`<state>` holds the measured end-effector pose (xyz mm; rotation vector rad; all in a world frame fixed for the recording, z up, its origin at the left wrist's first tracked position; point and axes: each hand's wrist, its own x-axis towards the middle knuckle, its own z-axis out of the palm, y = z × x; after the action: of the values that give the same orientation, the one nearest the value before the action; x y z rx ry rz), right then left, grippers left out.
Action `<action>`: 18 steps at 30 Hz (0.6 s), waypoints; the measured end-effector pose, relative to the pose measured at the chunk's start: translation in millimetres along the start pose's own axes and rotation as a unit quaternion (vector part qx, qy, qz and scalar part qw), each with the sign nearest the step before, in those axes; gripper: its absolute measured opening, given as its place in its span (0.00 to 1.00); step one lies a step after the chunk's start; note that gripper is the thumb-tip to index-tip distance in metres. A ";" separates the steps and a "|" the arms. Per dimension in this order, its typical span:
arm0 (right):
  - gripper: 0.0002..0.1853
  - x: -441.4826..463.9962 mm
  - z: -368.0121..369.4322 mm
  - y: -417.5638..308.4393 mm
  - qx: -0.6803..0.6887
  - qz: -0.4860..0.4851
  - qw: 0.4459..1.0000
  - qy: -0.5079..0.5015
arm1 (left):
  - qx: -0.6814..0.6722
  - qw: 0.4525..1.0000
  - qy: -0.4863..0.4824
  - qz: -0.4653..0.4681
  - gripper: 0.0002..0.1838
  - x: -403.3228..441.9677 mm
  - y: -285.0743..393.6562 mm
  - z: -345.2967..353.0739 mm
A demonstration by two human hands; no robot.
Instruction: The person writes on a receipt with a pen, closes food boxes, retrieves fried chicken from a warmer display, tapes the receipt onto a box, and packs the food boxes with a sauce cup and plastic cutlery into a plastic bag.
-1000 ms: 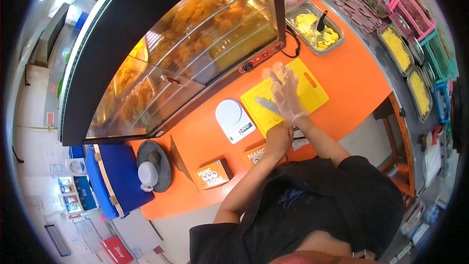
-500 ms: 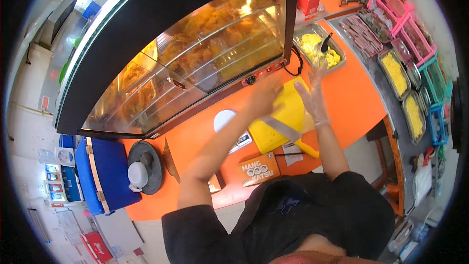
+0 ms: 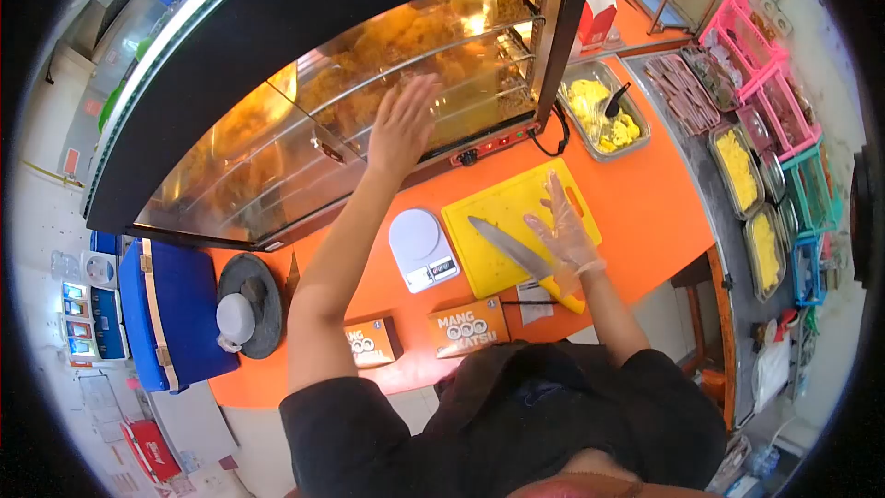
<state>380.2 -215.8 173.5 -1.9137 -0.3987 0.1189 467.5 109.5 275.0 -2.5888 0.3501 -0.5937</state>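
Observation:
My left hand (image 3: 406, 127), bare and with fingers stretched out, is raised in front of the glass front of a lit food display cabinet (image 3: 369, 194); I cannot tell whether it touches the glass. Fried pieces (image 3: 387, 41) sit on the racks behind it. My right hand (image 3: 564, 232), in a clear plastic glove, hovers with spread fingers over the right part of a yellow cutting board (image 3: 489, 207). Beside that hand a knife (image 3: 505, 244) lies across the board, its handle partly hidden. A white kitchen scale (image 3: 417, 238) stands left of the board.
Printed boxes (image 3: 467, 327) lie along the near counter edge. A steel tray of yellow food (image 3: 604, 143) with a black-handled utensil stands beyond the board. More food trays (image 3: 737, 171) and pink baskets (image 3: 747, 32) line the right. A blue cooler (image 3: 180, 314) is at left.
My left hand has moved left and up from above the board to the cabinet's glass. My gloved right hand has come down from near the steel tray to the knife. The board and scale are less covered.

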 end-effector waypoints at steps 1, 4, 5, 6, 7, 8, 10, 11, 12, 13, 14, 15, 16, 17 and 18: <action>0.49 -3.4 -1.0 -3.2 -0.002 0.035 0.999 -0.006 | -0.055 0.997 -0.032 -0.047 0.43 -23.1 3.1 -7.5; 0.43 11.7 3.9 -3.4 -0.029 0.026 0.999 0.005 | -0.245 0.951 0.066 -0.176 0.44 -110.0 23.3 -30.8; 0.41 28.2 7.4 -11.8 -0.009 -0.050 0.998 0.023 | -0.248 0.953 0.040 -0.170 0.44 -144.1 32.0 -38.0; 0.40 51.5 9.1 -29.0 0.011 -0.125 0.991 0.042 | -0.229 0.962 -0.014 -0.146 0.45 -182.5 45.4 -34.2; 0.39 74.0 8.4 -49.9 0.028 -0.197 0.978 0.060 | -0.211 0.967 -0.070 -0.123 0.45 -221.5 62.1 -31.7; 0.35 98.0 1.8 -81.4 -0.062 -0.252 0.961 0.091 | -0.259 0.945 -0.084 -0.180 0.45 -252.3 80.4 -41.0; 0.30 138.3 -6.7 -160.0 -0.154 -0.316 0.926 0.135 | -0.312 0.901 -0.106 -0.281 0.45 -314.0 120.9 -48.8; 0.28 156.7 -5.5 -191.1 -0.158 -0.327 0.919 0.150 | -0.317 0.883 -0.113 -0.326 0.44 -343.8 139.4 -45.8; 0.28 181.9 -5.6 -206.0 -0.227 -0.352 0.893 0.165 | -0.318 0.864 -0.116 -0.374 0.44 -364.0 151.7 -49.2; 0.29 210.7 -4.3 -214.6 -0.295 -0.373 0.861 0.179 | -0.319 0.841 -0.119 -0.420 0.43 -383.0 162.7 -51.7; 0.31 244.0 3.3 -215.9 -0.348 -0.273 0.887 0.132 | -0.270 0.823 -0.108 -0.488 0.42 -411.6 178.8 -41.1; 0.33 274.2 11.0 -215.2 -0.396 -0.169 0.899 0.085 | -0.220 0.798 -0.096 -0.553 0.42 -441.9 197.2 -19.3; 0.34 295.8 17.4 -213.8 -0.417 -0.164 0.893 0.037 | -0.168 0.768 -0.082 -0.613 0.41 -462.6 208.4 -9.0; 0.34 313.6 23.4 -211.7 -0.438 -0.159 0.885 -0.011 | -0.139 0.728 -0.121 -0.660 0.41 -472.7 213.6 -11.1; 0.35 315.0 29.4 -218.3 -0.458 -0.152 0.874 -0.058 | -0.110 0.685 -0.159 -0.703 0.41 -480.1 217.3 -10.9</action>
<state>620.0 -15.6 397.4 -2.7432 -0.9582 -0.2081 12.0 80.3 11.3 -2.6225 -1.9395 -0.4808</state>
